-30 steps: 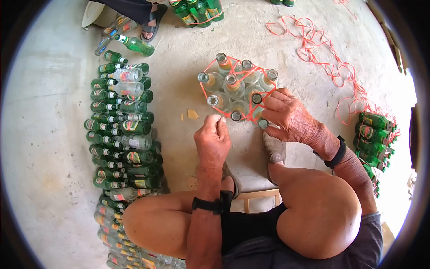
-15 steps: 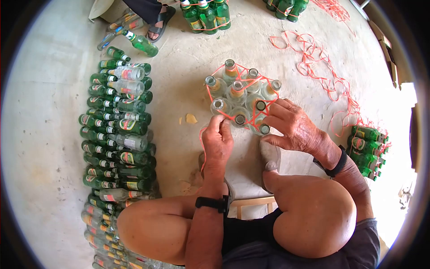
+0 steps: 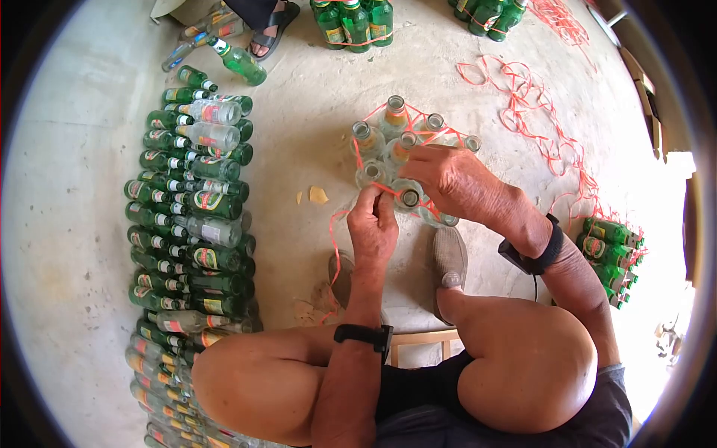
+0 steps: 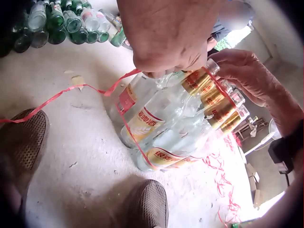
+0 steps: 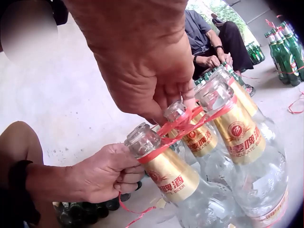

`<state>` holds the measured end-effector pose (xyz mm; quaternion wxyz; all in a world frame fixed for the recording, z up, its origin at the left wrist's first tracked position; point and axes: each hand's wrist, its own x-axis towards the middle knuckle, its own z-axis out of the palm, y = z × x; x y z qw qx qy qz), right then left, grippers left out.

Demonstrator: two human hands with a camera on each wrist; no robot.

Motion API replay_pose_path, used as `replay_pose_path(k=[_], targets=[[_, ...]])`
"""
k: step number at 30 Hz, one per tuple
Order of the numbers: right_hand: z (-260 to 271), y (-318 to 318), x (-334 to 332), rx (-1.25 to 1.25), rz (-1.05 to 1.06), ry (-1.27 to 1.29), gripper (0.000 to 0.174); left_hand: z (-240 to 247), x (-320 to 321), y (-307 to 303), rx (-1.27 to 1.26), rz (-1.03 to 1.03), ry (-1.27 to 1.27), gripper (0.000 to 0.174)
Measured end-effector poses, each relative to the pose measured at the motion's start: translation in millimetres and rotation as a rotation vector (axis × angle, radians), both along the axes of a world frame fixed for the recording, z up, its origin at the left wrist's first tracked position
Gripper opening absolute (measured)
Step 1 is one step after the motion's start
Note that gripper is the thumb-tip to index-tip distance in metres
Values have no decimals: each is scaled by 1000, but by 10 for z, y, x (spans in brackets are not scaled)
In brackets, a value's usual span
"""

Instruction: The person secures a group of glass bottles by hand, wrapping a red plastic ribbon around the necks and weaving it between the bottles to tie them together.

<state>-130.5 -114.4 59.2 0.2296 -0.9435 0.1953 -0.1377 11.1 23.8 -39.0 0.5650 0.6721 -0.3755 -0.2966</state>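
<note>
Clear bottles with gold neck labels [image 5: 240, 135] stand upright in a tight cluster, red strap [image 5: 192, 124] running round and between their necks. At the cluster's near left edge my left hand [image 3: 372, 228] pinches the strap, whose loose tail [image 4: 52, 98] trails away across the floor. My right hand [image 3: 459, 183] is over the near right bottles, fingers bent down among the necks; in the right wrist view its fingertips [image 5: 178, 95] are at the strap near one bottle mouth. Whether they grip the strap is partly hidden.
Rows of green and clear bottles [image 3: 216, 201] lie along the left. Bundled green bottles stand at the far side [image 3: 355, 26] and lie at the right [image 3: 609, 250]. Tangled red strap [image 3: 523, 112] is on the floor. Another person [image 5: 204, 40] sits beyond the cluster.
My right hand has moved from the cluster's right edge inward over the necks. My left hand keeps its pinch near the left edge, and the strap's loose tail now shows beside it.
</note>
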Motion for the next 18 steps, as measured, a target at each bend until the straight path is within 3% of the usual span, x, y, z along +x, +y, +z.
replay_pose_path(k=[2,8,14,18], targets=[[8,-19,38,152,21,112,28,-84,16,-12,13,9,25,5],[-163,-188,87,495,160,50,31,-56,-15,-65,91,39,133,16],[-119,-226,123,454,200,144,38,-168,-14,-86,43,90,180,23],[-102,-180,143,322,169,255,33,-141,-6,-119,60,70,190,24]])
